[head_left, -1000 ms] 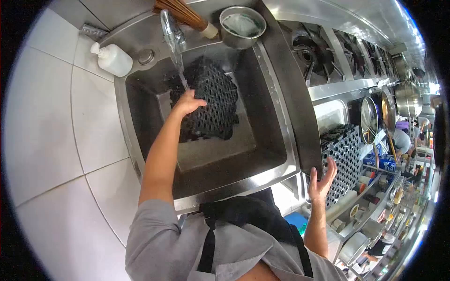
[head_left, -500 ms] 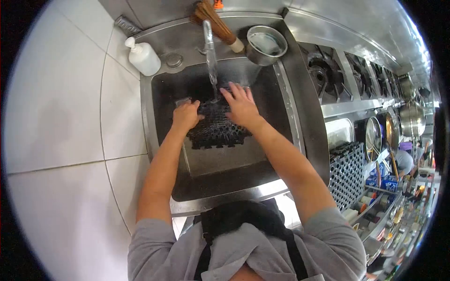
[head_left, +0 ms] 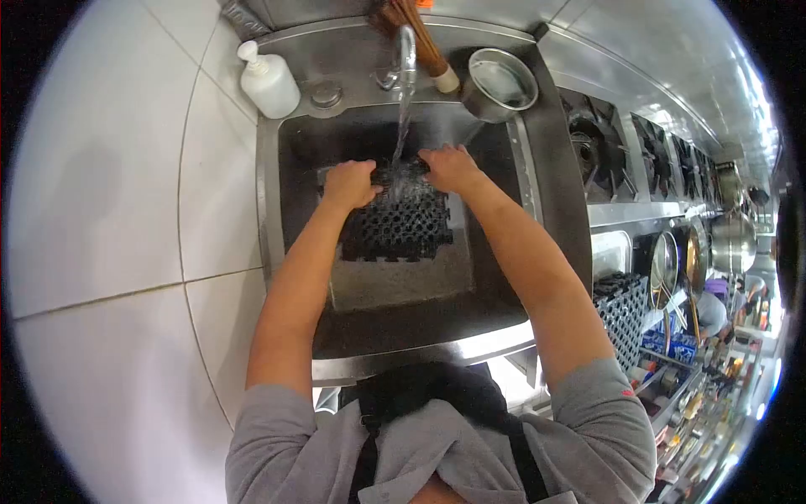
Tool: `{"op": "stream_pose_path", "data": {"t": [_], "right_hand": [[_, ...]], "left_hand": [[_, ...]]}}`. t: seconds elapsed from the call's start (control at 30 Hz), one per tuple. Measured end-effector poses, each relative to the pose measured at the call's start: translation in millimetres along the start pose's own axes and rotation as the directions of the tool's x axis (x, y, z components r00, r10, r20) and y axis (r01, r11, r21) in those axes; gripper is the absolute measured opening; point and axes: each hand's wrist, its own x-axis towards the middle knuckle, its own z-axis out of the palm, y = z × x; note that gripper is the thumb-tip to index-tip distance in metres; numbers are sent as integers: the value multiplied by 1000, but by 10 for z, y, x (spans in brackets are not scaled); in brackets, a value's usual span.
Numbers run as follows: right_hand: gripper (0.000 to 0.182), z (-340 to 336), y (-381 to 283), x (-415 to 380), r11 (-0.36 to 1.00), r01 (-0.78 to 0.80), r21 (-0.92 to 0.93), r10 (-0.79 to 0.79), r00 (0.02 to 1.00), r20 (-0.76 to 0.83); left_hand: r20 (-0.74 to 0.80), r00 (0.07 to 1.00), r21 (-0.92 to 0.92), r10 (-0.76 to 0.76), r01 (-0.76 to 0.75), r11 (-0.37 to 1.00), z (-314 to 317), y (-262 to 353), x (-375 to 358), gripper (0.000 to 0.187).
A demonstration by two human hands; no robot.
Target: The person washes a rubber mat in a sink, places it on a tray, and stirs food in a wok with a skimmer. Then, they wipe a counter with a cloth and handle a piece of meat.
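Note:
A black perforated mat (head_left: 399, 225) with toothed, interlocking edges lies in the steel sink (head_left: 403, 323). My left hand (head_left: 352, 184) is closed on its far left part, thumb pointing inward. On the far right side, my right hand (head_left: 452, 170) has its fingers curled over the mat's edge. Water from the faucet (head_left: 407, 55) runs down between both hands onto the mat. The fingertips of both hands are partly hidden by the mat and the splashing.
A white pump bottle (head_left: 269, 84) stands at the back left. Behind the faucet are a bundled stick brush (head_left: 424, 42) and a metal pot (head_left: 501, 84). Gas burners (head_left: 598, 139) line the right side, above another perforated mat (head_left: 621, 319). A person (head_left: 712, 312) is far right.
My right hand has gone from spread flat on the mat to curled around its far right edge. The left hand still holds the left side. The view has shifted slightly.

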Motion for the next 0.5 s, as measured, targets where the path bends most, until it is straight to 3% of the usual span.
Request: {"op": "stream_pose_path", "data": {"t": [0.13, 0.23, 0.3, 0.37, 0.4, 0.43, 0.5], "right_hand": [[53, 56, 332, -270, 989, -145, -13, 142, 983, -120], [52, 102, 526, -324, 959, -282, -24, 279, 956, -89], [50, 112, 619, -335, 952, -305, -9, 302, 948, -97], [49, 80, 679, -349, 951, -303, 60, 304, 953, -4], [49, 57, 689, -327, 949, -307, 68, 308, 951, -6], [53, 45, 675, -292, 955, -291, 61, 289, 957, 30], [57, 16, 575, -270, 960, -273, 58, 269, 961, 70]], "left_hand": [[66, 994, 18, 82, -83, 996, 15, 453, 378, 34], [64, 991, -15, 119, -118, 993, 114, 630, 668, 34], [140, 975, -38, 175, -171, 985, 149, 565, 883, 35], [225, 938, -203, 263, -219, 955, 317, 371, 1049, 37], [338, 913, -260, 230, -145, 955, 216, 369, 1023, 39], [344, 910, -253, 231, -147, 956, 278, 311, 1008, 39], [205, 949, -281, 240, -177, 943, 392, 207, 957, 41]]}}
